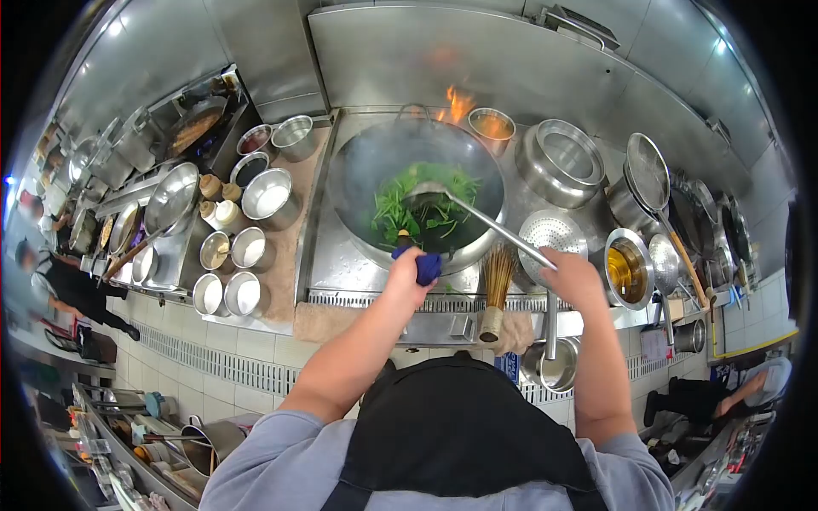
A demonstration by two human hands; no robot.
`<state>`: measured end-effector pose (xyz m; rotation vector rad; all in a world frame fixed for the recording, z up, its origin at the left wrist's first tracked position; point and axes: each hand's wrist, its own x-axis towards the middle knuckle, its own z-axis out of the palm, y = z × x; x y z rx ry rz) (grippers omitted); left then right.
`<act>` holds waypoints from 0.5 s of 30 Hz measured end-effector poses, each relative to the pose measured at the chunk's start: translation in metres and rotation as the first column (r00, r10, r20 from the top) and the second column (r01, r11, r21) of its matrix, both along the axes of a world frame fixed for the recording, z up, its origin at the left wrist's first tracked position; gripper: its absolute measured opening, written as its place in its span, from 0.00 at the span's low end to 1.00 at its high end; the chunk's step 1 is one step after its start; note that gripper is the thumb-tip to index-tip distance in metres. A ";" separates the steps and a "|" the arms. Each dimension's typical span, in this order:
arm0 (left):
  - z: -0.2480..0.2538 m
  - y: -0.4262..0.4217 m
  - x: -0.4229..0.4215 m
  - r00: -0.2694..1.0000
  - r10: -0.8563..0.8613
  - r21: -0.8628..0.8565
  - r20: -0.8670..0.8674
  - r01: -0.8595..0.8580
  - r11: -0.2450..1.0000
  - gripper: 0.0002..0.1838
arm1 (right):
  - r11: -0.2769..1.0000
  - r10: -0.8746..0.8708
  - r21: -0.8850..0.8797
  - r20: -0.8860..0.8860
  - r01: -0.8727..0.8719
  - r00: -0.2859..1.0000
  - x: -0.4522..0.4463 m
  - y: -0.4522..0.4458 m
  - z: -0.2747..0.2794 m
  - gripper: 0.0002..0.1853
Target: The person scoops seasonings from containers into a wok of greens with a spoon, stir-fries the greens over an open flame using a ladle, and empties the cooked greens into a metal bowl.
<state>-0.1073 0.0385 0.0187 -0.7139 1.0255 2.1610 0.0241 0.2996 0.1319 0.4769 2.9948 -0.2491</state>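
Observation:
A large dark wok [354, 162] sits on the stove in front of me, with steam rising from it. Chopped leafy greens [456, 186] lie in its bowl. My left hand [404, 274] is closed at the wok's near edge, gripping its handle through a bunched dark-blue cloth [429, 268]. In my right hand [573, 278] is the end of a long metal ladle [494, 224]. The ladle's bowl rests among the greens, tilted face down. Right of the wok, below the ladle's shaft, are a bamboo brush [497, 294] and a perforated skimmer [552, 243].
Flames [460, 104] rise behind the wok. A metal pot [558, 166] and a bowl of yellow oil [629, 268] stand to the right. Several seasoning containers [267, 198] line the left counter. Other people [72, 285] are at far left and lower right.

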 end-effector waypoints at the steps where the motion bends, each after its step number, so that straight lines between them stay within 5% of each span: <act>1: -0.006 -0.005 0.004 0.998 -0.004 -0.052 -0.070 0.001 0.999 0.12 | 1.000 -0.002 -0.003 -0.007 0.001 1.000 -0.003 -0.013 -0.002 0.23; 4: -0.048 -0.032 0.033 0.991 -0.106 -0.210 0.088 0.122 0.970 0.12 | 0.996 -0.089 0.010 -0.161 0.092 0.983 0.005 -0.033 -0.009 0.23; 7: -0.032 -0.042 0.054 0.990 -0.134 -0.091 0.038 0.137 0.986 0.12 | 0.991 -0.133 -0.058 -0.253 0.122 0.958 0.036 -0.030 -0.008 0.22; 10: -0.007 -0.026 0.029 0.997 0.026 -0.154 0.072 -0.015 0.988 0.12 | 0.926 -0.255 -0.331 -0.201 0.179 0.946 0.061 -0.029 -0.002 0.24; 15: 0.020 -0.039 -0.002 0.994 -0.063 -0.165 -0.091 0.048 0.985 0.12 | 0.791 -0.341 -0.591 -0.209 0.159 0.917 0.071 -0.025 -0.029 0.25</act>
